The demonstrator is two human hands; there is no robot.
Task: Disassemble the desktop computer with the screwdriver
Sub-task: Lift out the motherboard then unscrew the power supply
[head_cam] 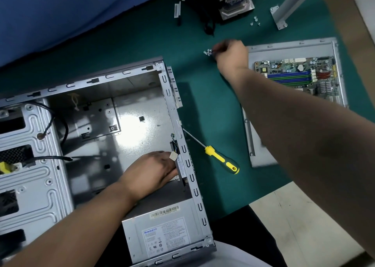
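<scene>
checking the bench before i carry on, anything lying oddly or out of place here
Mostly orderly. The screwdriver lies loose on the green mat, its tip against the case wall. Screws sit in two separate little piles: one at the right hand, another by the heatsink.

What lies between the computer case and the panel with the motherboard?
In the head view, the yellow screwdriver lies there on the green mat.

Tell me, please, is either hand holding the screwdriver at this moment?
No, the screwdriver lies on the green mat beside the case, while the left hand is inside the case and the right hand reaches the screws.
</scene>
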